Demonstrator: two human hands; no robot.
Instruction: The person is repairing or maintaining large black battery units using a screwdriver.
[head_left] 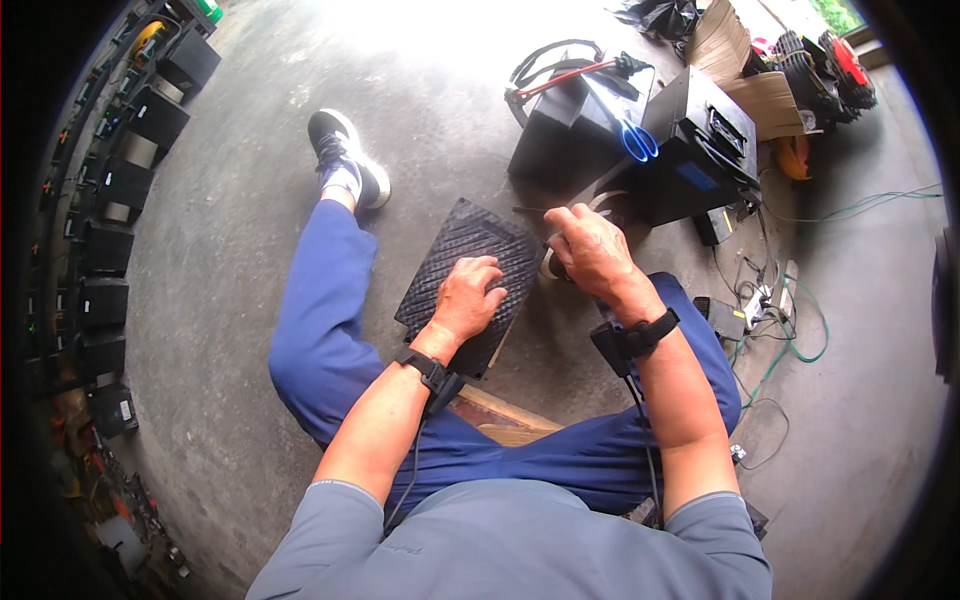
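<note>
I sit on a concrete floor with my legs apart. A black ribbed rubber mat (462, 250) lies between my legs. My left hand (468, 298) rests flat on the mat, fingers bent, holding nothing. My right hand (590, 250) is just right of the mat, closed around a small dark tool whose thin tip points left over the mat's upper edge. A roll of tape (611, 203) lies under and behind that hand, mostly hidden. Both wrists wear black straps with cables.
A black box (690, 150) with blue-handled scissors (637, 140) stands ahead of my right hand, next to another dark box (560, 125) with red and black cables. Green wires and a power strip (775, 295) lie right. Black boxes (125, 180) line the left wall.
</note>
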